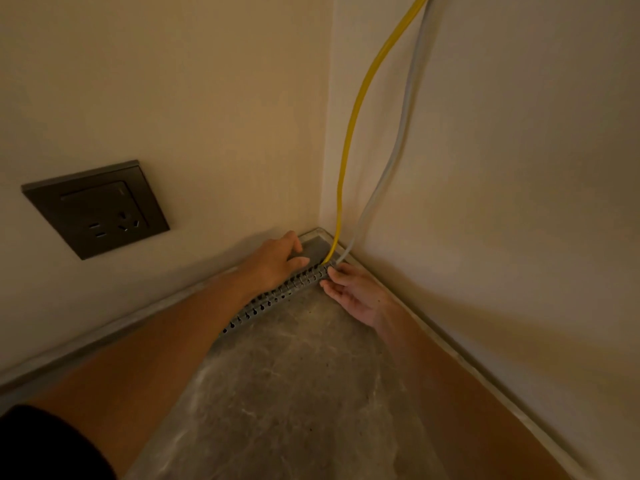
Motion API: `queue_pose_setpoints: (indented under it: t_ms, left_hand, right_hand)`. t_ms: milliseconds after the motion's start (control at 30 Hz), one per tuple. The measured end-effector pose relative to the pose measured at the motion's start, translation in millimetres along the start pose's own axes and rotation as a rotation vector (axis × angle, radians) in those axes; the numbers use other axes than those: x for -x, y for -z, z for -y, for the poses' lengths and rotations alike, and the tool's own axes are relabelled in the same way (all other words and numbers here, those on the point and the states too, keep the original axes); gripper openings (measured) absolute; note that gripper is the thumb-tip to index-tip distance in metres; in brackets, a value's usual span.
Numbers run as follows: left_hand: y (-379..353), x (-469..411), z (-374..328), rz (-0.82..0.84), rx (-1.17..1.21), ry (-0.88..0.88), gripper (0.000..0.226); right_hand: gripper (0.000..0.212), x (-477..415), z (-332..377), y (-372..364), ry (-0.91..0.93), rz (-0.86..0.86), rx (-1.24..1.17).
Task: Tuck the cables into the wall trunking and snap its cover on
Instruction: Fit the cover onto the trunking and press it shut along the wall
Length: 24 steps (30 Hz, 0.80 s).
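1. Head view: the trunking (277, 299), a grey slotted channel, was seen lying on the bench (294, 393) against the foot of the left wall. Its long axis ran from near left to the far corner.
2. The yellow cable (349, 140) and the grey cable (401, 133) were seen hanging from the upper right. Both dropped steeply into the trunking's far end, so most of their length lay above and to the right of the channel, not yet tucked in.
3. The left hand (273, 258) was placed over the far end of the trunking. Its grip was closed round the channel, fingers curled over the wall side and thumb laid across the top.
4. The right hand (353, 292) was held palm up just right of the slotted side, fingertips touching the slots where the grey cable entered. Whether that grip pinched the cable could not be told.
5. The right hand was judged the nearer to both cables, so the pressing-in would likely fall to it.
6. No cover could be made out with certainty.
7. A dark socket (97, 209) was noted on the left wall, well apart.
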<state>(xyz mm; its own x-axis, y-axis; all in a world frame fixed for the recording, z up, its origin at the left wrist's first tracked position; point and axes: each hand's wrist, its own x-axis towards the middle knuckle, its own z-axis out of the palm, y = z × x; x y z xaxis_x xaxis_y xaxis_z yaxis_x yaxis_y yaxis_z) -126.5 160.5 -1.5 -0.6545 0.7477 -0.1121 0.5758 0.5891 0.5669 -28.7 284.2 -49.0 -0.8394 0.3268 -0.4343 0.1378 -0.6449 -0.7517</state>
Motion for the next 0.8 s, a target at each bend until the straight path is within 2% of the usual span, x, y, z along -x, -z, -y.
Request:
queue_pose_setpoints:
  t_ms: [67, 167, 267, 367, 567, 800]
  left_hand:
    - [-1, -1, -1, -0.041, -0.032, 0.013, 0.012]
    - [2, -5, -3, -0.141, -0.059, 0.061, 0.024]
    - [1, -5, -4, -0.101, -0.139, 0.025, 0.022]
    - [-8, 1, -5, -0.055, -0.180, -0.071, 0.032]
    - [-16, 8, 2, -0.082, -0.265, -0.222, 0.034]
    - [-15, 3, 4, -0.100, -0.264, -0.157, 0.037]
  right_hand:
    - [0.023, 0, 0, 0, 0.001, -0.002, -0.006]
    - [0.020, -1, 0, 0, 0.003, -0.002, -0.031]
    - [0.020, -2, 0, 0, 0.008, 0.001, -0.034]
    - [0.020, -3, -1, -1, 0.013, 0.018, -0.042]
    - [0.017, -11, -7, 2, 0.030, 0.021, -0.080]
    - [0.019, -9, -9, 3, 0.064, 0.033, -0.090]
